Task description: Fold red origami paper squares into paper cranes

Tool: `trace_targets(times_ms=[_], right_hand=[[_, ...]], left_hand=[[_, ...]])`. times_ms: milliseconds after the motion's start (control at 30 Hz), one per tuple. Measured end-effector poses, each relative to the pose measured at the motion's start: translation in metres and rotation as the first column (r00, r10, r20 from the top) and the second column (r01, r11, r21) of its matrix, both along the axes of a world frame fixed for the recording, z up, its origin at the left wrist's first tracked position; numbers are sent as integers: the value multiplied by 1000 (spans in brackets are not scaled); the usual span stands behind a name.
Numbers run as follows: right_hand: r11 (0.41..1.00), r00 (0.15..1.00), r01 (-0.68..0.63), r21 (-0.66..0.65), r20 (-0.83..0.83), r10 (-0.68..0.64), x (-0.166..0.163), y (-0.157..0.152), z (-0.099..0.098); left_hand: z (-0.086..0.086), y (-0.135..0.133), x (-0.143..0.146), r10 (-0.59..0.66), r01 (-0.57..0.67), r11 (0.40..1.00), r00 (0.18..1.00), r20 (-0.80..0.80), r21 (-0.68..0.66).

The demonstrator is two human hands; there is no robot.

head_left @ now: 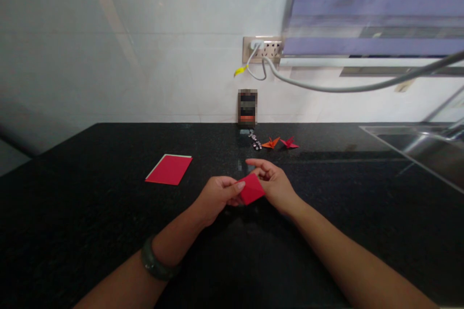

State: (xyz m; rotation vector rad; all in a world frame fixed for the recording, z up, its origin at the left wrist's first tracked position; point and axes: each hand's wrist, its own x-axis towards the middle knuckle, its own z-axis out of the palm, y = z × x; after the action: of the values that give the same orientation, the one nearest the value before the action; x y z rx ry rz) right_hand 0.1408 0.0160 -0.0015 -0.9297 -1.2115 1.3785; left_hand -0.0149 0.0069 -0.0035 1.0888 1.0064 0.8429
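Note:
A small folded square of red origami paper (253, 190) is held up just above the dark counter, one corner tilted toward me. My left hand (219, 196) pinches its left side, thumb on top and fingers beneath. At the paper's right corner is my right hand (277, 186), its index finger stretched out; its thumb and other fingers are partly behind the paper and seem to grip that edge. Beyond the hands stand an orange paper crane (271, 143) and a red paper crane (289, 143), side by side.
A stack of square paper (169, 170), red on top, lies at left on the black counter (108, 222). A phone-like object (248, 107) leans on the wall, with a patterned strap (255, 143) before it. A sink (431, 149) is at right; a grey cable (344, 89) hangs from the socket (263, 49).

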Motion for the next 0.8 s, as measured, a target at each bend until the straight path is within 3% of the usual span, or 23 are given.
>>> trace_targets(times_ms=[200,367,800], right_hand=[[992,996,16,-122,-89,-27,2,-2,4],[991,997,-53,-127,49,59,0,-4,2],[998,989,-14,-56,149,22,1,-2,3]], left_hand=[[0,1,-1,84,-87,994,995,46,67],[-2,3,0,196,-197,972,980,21,130],[5,-3,3,98,-58,971,981,-167,233]])
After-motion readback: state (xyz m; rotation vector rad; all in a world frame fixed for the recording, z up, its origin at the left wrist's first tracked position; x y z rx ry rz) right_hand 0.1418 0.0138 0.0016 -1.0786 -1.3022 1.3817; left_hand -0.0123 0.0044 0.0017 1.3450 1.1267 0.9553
